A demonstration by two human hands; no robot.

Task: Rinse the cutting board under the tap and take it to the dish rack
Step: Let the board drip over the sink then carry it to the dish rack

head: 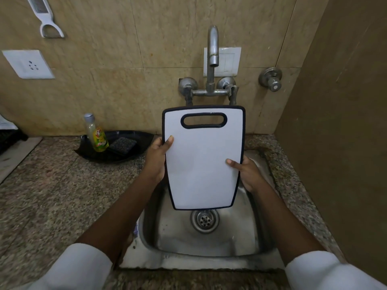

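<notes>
Centre of the frame: a white cutting board (202, 162) with a dark rim, held up over the steel sink (249, 233), handle slot at the top end, just below the tap's crossbar. The board's flat white face points at the camera and its lower edge hangs right above the drain (204, 220).

The left hand (158, 159) grips the board's left edge about a third of the way down, thumb lying across the front face, fingers tucked behind where I can't see them. The right hand (245, 172) clamps the right edge a bit lower, thumb on the front, fingers wrapped around behind. So both hands are closed on the board, one each side, staggered in height.

The tap (212, 49) sits in the upper middle, spout above the board, and I can't make out any water running.

Left of the sink on the speckled granite counter (52, 195) there's a black tray (142, 143) holding a dish soap bottle (96, 133) and a dark scrub pad (122, 145). A white peeler (45, 15) hangs on the wall, upper left, with a socket (28, 63) below it.
</notes>
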